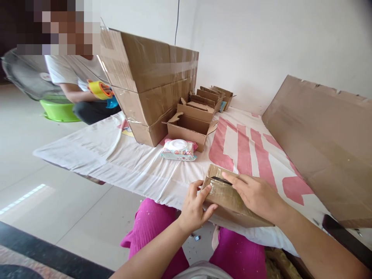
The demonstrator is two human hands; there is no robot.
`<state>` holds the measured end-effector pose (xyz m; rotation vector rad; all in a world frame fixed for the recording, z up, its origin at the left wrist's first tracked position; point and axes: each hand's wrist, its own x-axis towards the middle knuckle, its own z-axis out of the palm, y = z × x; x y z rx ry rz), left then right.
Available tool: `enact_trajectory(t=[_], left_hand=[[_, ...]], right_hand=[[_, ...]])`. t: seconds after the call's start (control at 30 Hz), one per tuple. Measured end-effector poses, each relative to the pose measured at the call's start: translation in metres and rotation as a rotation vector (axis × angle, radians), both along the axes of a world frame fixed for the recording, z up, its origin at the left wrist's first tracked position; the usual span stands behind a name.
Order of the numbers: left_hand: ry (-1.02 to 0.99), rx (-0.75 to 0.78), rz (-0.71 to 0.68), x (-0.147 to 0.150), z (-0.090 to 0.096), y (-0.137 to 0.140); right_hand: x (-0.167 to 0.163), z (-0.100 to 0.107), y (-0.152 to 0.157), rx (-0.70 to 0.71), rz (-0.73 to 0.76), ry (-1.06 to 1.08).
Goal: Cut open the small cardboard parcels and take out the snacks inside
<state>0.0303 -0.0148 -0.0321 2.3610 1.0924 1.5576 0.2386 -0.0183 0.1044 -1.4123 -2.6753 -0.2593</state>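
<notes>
A small taped cardboard box point(229, 199) lies at the table's near edge, just above my lap. My left hand point(197, 205) grips its left end, fingers over the edge and on the top. Across the top rests my right hand point(254, 192), flat with fingers stretched out, fingertips beside a dark slit-like gap in the lid. Whether that dark strip is only a gap or something inside, I cannot tell. Beyond the box is a pack of wet wipes point(179, 150) with a white lid.
Open cardboard boxes point(190, 126) stand in a row behind the wipes, beside a tall stack of taped cartons point(157, 77). A large cardboard sheet point(322, 151) leans at right. A seated person point(75, 77) at left holds a tape dispenser point(101, 91).
</notes>
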Motion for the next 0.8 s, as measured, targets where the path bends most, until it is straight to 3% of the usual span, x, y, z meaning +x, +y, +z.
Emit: enact_trajectory(t=[0.17, 0.43, 0.8], left_hand=[[0.002, -0.003, 0.011, -0.001, 0.0, 0.0], [0.051, -0.008, 0.058, -0.001, 0.0, -0.002], [0.06, -0.018, 0.059, -0.003, 0.001, -0.004]], right_hand=[[-0.013, 0.0, 0.004, -0.022, -0.031, -0.15], [0.013, 0.012, -0.015, -0.027, -0.082, -0.325], [0.055, 0.02, -0.039, -0.011, -0.072, -0.223]])
